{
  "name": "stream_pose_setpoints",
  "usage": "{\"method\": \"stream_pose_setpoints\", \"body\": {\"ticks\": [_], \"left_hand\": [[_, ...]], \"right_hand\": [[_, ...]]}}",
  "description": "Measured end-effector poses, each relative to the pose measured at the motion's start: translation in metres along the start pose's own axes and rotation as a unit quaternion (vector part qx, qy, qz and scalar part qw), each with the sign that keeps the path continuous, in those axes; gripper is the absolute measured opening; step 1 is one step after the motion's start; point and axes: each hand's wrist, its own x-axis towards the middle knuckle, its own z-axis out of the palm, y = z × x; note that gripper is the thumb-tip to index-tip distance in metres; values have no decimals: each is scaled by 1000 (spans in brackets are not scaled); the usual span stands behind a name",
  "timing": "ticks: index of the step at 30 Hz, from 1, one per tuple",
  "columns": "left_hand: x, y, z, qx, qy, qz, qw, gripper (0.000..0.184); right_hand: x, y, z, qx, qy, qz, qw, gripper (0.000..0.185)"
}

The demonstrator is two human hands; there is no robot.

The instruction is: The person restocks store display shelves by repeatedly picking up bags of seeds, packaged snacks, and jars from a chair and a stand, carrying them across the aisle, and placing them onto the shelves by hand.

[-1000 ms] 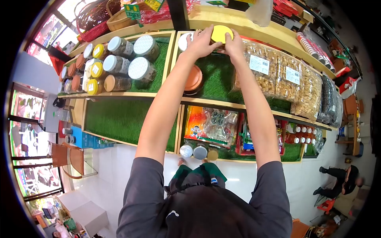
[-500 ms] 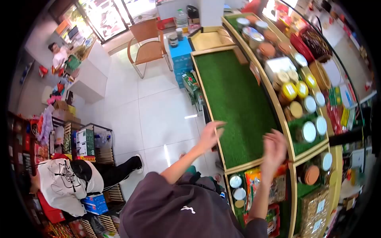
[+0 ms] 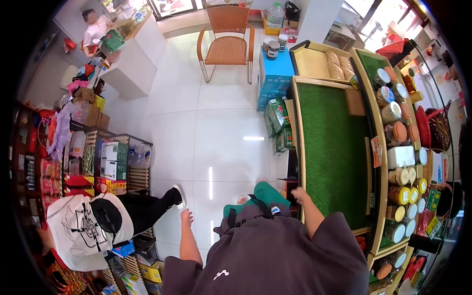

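Observation:
My left hand [image 3: 187, 217] hangs over the white tiled floor to the left of my body, its fingers loosely bent and holding nothing visible. My right hand [image 3: 299, 195] is low beside the near left edge of a wooden display bin [image 3: 295, 118] lined with green artificial grass [image 3: 332, 162]. Its fingers are slightly curled, and nothing shows in them. Whether that hand touches the bin's edge is unclear. A brown block [image 3: 355, 102] sits at the bin's far end.
Lidded jars [image 3: 392, 112] line the raised shelf at right. Ahead stand blue boxes [image 3: 276, 73], green cartons [image 3: 278, 114] and a brown chair [image 3: 226, 49]. At left, a person in a white top [image 3: 81, 223] stands by stocked shelves; another person [image 3: 96, 30] is behind a counter [image 3: 130, 64].
My view has turned right and my body has moved away from above the bin. Both hands have dropped from over the grass to my sides.

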Motion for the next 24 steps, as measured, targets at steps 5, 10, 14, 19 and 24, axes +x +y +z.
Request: {"method": "stream_pose_setpoints", "body": {"ticks": [5,10,14,19,24], "left_hand": [[19,108,105,14,-91,69,993,52],[38,253,266,262,-119,337,897,42],[-39,404,349,339,-199,457,797,38],[-83,549,432,222,-297,305,877,44],[-59,663,513,231,-371,317,842,45]], "right_hand": [[2,29,23,74,-107,145,981,38],[86,-40,-23,49,-117,161,979,43],[243,-157,-47,91,181,-146,968,36],[184,-405,-212,430,34,-200,880,34],[187,-467,-263,556,12,-201,806,35]]}}
